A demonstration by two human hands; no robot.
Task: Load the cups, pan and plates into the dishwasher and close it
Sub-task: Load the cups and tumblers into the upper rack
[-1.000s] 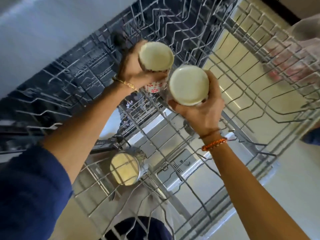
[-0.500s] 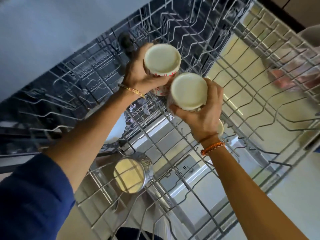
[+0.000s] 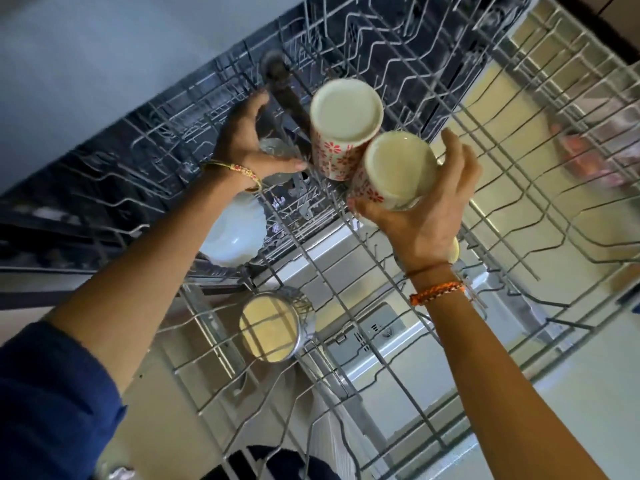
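Two white cups with red flower prints are upside down over the pulled-out upper wire rack [image 3: 485,216]. The first cup [image 3: 343,126] stands in the rack by itself. My left hand [image 3: 247,140] is just left of it, fingers spread and relaxed, thumb pointing toward the cup without holding it. My right hand [image 3: 427,220] grips the second cup [image 3: 394,168] from the side, tilted and touching the first cup. A steel cup [image 3: 273,327] sits upside down nearer to me in the same rack.
A white plate [image 3: 232,233] shows below through the rack wires, in the lower rack. The open dishwasher door with its detergent compartment [image 3: 374,336] lies underneath. A blurred pink object [image 3: 588,157] is at the right beyond the rack. Blue sleeve at lower left.
My left hand has let go of the first cup and drawn back to the left; that cup now stands alone in the rack. My right hand still holds the second cup against it.
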